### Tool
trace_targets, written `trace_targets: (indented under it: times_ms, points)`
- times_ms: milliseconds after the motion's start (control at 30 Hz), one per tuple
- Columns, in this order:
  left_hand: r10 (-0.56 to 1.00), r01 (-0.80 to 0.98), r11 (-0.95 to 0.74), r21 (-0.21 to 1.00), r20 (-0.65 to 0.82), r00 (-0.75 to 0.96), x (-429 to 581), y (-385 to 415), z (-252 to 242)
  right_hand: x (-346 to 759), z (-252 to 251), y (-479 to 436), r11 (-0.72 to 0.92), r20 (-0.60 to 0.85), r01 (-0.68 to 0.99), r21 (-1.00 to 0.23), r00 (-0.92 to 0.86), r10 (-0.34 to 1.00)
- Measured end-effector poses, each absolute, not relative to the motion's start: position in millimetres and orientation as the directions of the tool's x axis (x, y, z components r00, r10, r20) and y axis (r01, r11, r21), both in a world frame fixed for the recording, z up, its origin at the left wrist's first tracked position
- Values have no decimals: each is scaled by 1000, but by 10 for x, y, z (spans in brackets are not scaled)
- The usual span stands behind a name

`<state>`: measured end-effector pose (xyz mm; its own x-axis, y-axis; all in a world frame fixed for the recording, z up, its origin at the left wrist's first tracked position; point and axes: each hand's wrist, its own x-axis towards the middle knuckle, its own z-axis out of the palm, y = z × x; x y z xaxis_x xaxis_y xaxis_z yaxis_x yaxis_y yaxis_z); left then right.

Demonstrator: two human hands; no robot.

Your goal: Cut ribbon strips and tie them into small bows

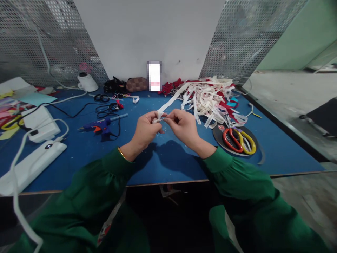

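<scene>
Left hand (147, 129) is pinching white ribbon (172, 99) above blue tabletop (81, 151); right hand (182, 127) is pinching its near end, just beside. Far stretch is running to ribbon pile (207, 96). Blue glue gun (104, 125) is lying left, scissors (231, 133) are resting right.

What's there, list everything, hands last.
Ribbon: one, white, at fingertips
Ribbon pile: one, mostly cream, right rear
Scissor handles: count unclear, red and yellow, right
Disc: one, black, beneath handles
Glue gun: one, blue, left
Screen: one, white, rear centre
Pouch: one, brown, rear
Dark bundle: one, black, rear left
Rounded object: one, white, left rear
White cases: two, white, left
Cables: several, white/black, left
Papers: several, mixed colours, left
Table: one, blue, beneath hands
Back panel: one, grey, rear
Mesh panels: two, grey, rear
Left hand: one, green-sleeved, centre
Right hand: one, green-sleeved, centre
</scene>
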<state>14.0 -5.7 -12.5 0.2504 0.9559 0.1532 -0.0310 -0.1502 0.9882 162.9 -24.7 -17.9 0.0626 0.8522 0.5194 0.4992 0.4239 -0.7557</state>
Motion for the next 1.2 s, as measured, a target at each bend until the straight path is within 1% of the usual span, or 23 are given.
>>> trace_targets:
  times_ms: [67, 133, 300, 433, 533, 633, 733, 833, 900, 933, 967, 1033, 1100, 1133, 1200]
  points:
    - [953, 19, -169, 985, 158, 258, 134, -71, -127, 1628, -173, -269, 471, 603, 593, -652, 29, 798]
    - [944, 62, -190, 980, 165, 285, 129, -75, -141, 1633, -174, -280, 497, 644, 637, -590, 0, 765]
    - [924, 122, -163, 979, 109, 366, 141, -72, -202, 1643, -195, -296, 529, 689, 711, -464, -86, 720]
    - [906, 111, -132, 985, 74, 417, 157, -85, -209, 1647, -200, -316, 540, 714, 764, -353, -153, 683]
    - [889, 86, -109, 990, 58, 454, 165, -87, -218, 1640, -215, -315, 535, 720, 792, -293, -186, 669]
    - [886, 74, -80, 994, 37, 463, 175, -79, -249, 1629, -243, -298, 515, 704, 808, -285, -188, 685]
    - [891, 65, -57, 996, 22, 454, 179, -77, -262, 1648, -244, -276, 502, 672, 796, -337, -170, 721]
    - [893, 22, -40, 999, 26, 449, 164, -86, -214, 1713, -196, -253, 523, 659, 747, -411, -153, 737]
    - [888, -41, -37, 998, 51, 458, 140, -87, -157, 1758, -157, -234, 529, 642, 698, -483, -129, 756]
    - [886, -80, -40, 996, 72, 458, 126, -84, -129, 1772, -144, -224, 519, 616, 663, -540, -109, 780]
    - [885, -117, -45, 992, 93, 455, 111, -77, -105, 1778, -136, -213, 498, 574, 616, -611, -88, 814]
    - [891, -164, -56, 985, 124, 437, 83, -58, -74, 1768, -138, -192, 418, 438, 477, -774, -73, 896]
    - [895, -174, -55, 983, 126, 428, 63, -37, -66, 1736, -154, -177, 307, 282, 306, -901, -124, 951]
    - [894, -169, -54, 984, 123, 431, 57, -29, -68, 1718, -162, -174, 255, 222, 230, -939, -161, 962]
    - [894, -152, -67, 986, 127, 430, 52, -20, -75, 1688, -169, -177, 179, 151, 118, -977, -212, 966]
